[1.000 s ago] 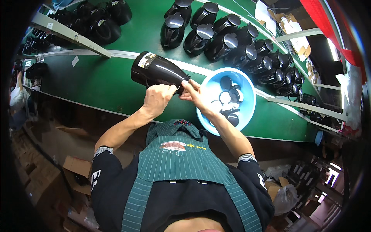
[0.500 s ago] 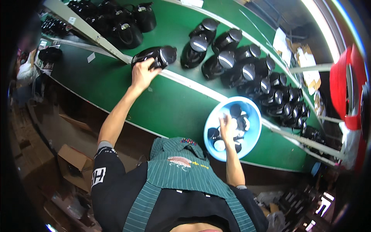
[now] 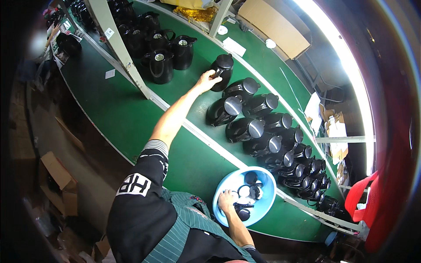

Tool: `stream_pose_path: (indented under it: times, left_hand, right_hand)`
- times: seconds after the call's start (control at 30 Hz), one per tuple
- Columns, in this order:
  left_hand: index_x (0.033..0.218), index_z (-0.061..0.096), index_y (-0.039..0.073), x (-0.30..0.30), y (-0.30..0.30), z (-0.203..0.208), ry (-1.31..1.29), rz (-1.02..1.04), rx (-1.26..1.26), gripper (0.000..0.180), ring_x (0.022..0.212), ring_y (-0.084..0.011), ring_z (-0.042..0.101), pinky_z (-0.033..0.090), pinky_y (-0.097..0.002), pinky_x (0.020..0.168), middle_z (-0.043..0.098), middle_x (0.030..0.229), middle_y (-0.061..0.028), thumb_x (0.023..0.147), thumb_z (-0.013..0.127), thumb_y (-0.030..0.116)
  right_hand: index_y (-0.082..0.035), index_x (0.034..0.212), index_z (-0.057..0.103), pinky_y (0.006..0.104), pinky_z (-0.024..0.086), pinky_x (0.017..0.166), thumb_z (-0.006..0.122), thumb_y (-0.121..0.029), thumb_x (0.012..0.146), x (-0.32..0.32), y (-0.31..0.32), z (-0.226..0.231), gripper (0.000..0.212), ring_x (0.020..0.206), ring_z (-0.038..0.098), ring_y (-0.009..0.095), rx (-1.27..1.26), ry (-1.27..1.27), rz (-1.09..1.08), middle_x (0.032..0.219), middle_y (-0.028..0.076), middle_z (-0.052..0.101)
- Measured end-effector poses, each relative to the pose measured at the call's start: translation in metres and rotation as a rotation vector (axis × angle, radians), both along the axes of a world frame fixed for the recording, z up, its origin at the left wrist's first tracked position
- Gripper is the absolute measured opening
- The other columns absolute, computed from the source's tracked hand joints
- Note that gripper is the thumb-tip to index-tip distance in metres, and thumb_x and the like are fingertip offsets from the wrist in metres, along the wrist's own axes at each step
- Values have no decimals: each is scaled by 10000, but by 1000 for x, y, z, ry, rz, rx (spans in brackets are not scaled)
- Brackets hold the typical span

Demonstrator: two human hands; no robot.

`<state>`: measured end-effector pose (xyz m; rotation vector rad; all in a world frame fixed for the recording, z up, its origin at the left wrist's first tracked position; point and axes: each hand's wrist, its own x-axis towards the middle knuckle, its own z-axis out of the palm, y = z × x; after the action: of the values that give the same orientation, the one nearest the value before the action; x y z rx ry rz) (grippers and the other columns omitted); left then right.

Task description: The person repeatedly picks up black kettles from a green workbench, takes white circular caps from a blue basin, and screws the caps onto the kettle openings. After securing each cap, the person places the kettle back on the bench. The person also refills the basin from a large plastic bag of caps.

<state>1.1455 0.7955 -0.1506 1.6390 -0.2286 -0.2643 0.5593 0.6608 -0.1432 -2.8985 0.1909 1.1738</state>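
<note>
My left hand (image 3: 206,82) reaches far forward, its fingers closed around the handle of a glossy black jug (image 3: 224,70) with a black lid. That jug stands upright on the green bench at the far end of a group of lidded black jugs (image 3: 245,129). My right hand (image 3: 226,200) is down inside a light blue basin (image 3: 268,206), at its left side. Several round black and white lids (image 3: 251,177) lie loose in the basin. The right fingers are curled against the white pieces; whatever they hold is hidden.
Several black jugs without lids (image 3: 160,68) stand at the far left, behind a metal post (image 3: 127,65). A pale rail (image 3: 197,131) runs along the green bench (image 3: 180,153). A red strap (image 3: 362,201) hangs at the right. Open cardboard boxes (image 3: 61,175) sit below on the left.
My left hand has carried the jug across the rail to the jug group, and the jug now stands upright. My view has shifted. The right hand remains in the basin, moved toward its left side.
</note>
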Motion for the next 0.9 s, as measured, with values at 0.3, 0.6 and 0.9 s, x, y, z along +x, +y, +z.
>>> stream_pose_path:
  times: [0.3, 0.6, 0.9]
  left_hand:
    - [1480, 425, 36, 4, 165, 89, -694, 851, 970, 706, 1506, -398, 343, 298, -505, 1243, 398, 1585, -178, 827, 689, -18]
    - [1136, 600, 52, -28, 184, 88, -265, 259, 1213, 567, 1125, -384, 684, 553, -532, 929, 736, 1124, -169, 779, 884, 389]
    - [1019, 584, 61, -229, 136, 163, -491, -303, 697, 430, 750, -407, 721, 553, -473, 670, 701, 750, -192, 782, 870, 277]
  right_hand:
    - [54, 1314, 554, 550, 541, 929, 730, -570, 880, 23, -10, 43, 780, 1087, 660, 494, 7, -200, -459, 1151, 338, 648]
    - [57, 1472, 462, 474, 440, 1107, 478, -340, 1095, 47, -44, 64, 548, 1280, 590, 466, 290, -659, -975, 1394, 340, 576]
    - [-71, 1582, 426, 413, 556, 1066, 918, -183, 813, 142, 31, 191, 919, 1302, 602, 295, 1104, -828, -729, 1500, 185, 526]
